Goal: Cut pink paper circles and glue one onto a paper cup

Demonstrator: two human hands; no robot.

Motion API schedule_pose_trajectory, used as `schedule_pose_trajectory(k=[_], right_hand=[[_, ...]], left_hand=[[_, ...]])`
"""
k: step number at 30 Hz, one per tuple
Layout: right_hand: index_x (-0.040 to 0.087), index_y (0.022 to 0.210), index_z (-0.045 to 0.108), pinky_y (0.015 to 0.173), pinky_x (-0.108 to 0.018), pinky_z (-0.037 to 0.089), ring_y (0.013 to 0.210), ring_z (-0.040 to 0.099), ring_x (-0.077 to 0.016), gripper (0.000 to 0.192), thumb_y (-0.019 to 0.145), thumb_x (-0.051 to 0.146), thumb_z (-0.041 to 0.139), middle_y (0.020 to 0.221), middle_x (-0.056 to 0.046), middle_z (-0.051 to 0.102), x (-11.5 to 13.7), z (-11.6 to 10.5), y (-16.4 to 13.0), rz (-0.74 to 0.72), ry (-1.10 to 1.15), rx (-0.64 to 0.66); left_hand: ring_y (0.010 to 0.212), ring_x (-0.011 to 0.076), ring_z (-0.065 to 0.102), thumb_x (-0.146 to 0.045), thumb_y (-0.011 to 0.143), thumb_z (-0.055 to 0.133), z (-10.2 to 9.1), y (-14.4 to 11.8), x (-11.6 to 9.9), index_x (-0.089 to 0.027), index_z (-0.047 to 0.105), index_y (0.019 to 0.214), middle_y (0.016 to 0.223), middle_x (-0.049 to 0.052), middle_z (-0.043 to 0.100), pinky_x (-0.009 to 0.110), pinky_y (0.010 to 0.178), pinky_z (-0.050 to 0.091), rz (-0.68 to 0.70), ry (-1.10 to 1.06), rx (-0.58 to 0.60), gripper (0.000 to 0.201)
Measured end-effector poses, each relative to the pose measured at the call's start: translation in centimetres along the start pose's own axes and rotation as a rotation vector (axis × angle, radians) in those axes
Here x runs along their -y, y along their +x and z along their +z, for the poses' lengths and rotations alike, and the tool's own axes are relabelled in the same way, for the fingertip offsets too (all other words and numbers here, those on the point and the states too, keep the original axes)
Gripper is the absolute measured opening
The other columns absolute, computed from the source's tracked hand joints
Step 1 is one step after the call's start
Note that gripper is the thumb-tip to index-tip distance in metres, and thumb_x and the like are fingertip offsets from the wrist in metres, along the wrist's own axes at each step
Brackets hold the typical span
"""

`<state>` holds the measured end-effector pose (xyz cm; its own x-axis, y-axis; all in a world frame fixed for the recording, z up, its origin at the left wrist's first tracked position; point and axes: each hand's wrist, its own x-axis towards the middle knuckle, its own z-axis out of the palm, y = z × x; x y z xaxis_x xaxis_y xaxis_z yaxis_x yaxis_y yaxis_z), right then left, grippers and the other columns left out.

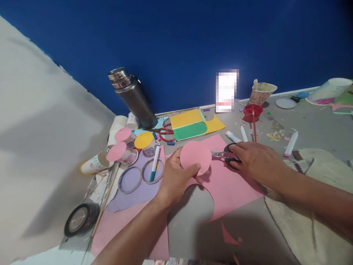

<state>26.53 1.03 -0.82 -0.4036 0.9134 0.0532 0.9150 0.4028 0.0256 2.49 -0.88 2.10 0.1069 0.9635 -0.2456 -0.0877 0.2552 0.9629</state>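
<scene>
A round pink paper disc [194,156] is pinched in my left hand [176,176], thumb on top and fingers beneath. My right hand [255,160] grips black-handled scissors [220,154], with the handles apart and the tips at the disc's right edge. Below both hands lies a larger pink paper sheet [231,191] with a curved cut-out along its near side. Small pink scraps [228,235] rest on the grey table near me. Left of my left hand, two grey rings [129,180] and a teal-and-white marker [154,163] lie on purple paper [118,202].
Paper cups with pink and yellow discs [145,141] stand at left, near a dark steel flask [135,99] and black tape roll [79,221]. Green and yellow paper [190,129] lies behind. A red pot [252,112], a patterned cup [261,94] and cloth [317,198] are at right.
</scene>
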Motion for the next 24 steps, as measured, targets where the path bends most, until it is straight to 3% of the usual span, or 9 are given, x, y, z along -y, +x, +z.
schedule_pose_trajectory(k=[6,10,16,21,24], right_hand=[[0.021,0.093,0.071,0.056,-0.035,0.031,0.083,0.064,-0.0323,0.011,0.094,0.029,0.063,0.087,-0.013,0.072,0.7,-1.1,-0.1,-0.070,-0.072,0.005],[0.020,0.086,0.071,0.051,-0.033,0.023,0.068,0.062,-0.0237,0.011,0.092,0.025,0.063,0.094,-0.013,0.067,0.8,-0.6,0.3,-0.070,0.005,0.020],[0.019,0.084,0.061,0.060,-0.030,0.033,0.073,0.064,-0.0214,0.007,0.091,0.022,0.062,0.082,-0.006,0.064,-0.2,1.2,0.9,-0.137,0.180,0.088],[0.022,0.087,0.054,0.055,-0.028,0.029,0.066,0.061,-0.0194,0.017,0.084,0.031,0.068,0.077,-0.002,0.065,-0.3,0.8,1.3,-0.052,0.288,0.135],[0.024,0.082,0.049,0.053,-0.027,0.026,0.061,0.056,-0.0182,0.022,0.081,0.035,0.068,0.069,0.002,0.062,-0.3,0.4,1.6,0.005,0.354,0.186]], left_hand=[[0.040,0.0120,0.059,-0.016,0.072,0.072,0.7,-0.2,0.4,-0.014,0.059,0.109,0.069,-0.002,0.068,0.028,0.044,0.057,-0.025,0.069,0.029,0.039],[0.042,0.0159,0.064,-0.017,0.075,0.069,1.2,-0.2,0.8,-0.012,0.055,0.114,0.064,-0.001,0.067,0.030,0.047,0.057,-0.086,-0.011,0.094,0.042],[0.053,0.0236,0.071,-0.017,0.074,0.069,1.1,0.1,1.2,-0.012,0.051,0.119,0.071,0.007,0.073,0.033,0.048,0.058,-0.161,-0.140,0.163,0.048],[0.038,0.0142,0.059,-0.015,0.076,0.066,0.9,0.2,1.2,-0.011,0.054,0.116,0.059,0.003,0.069,0.022,0.038,0.047,-0.146,-0.145,0.198,0.042],[0.041,0.0141,0.062,-0.014,0.077,0.065,1.0,0.3,1.3,-0.012,0.057,0.108,0.063,0.004,0.070,0.019,0.037,0.044,-0.110,-0.133,0.200,0.032]])
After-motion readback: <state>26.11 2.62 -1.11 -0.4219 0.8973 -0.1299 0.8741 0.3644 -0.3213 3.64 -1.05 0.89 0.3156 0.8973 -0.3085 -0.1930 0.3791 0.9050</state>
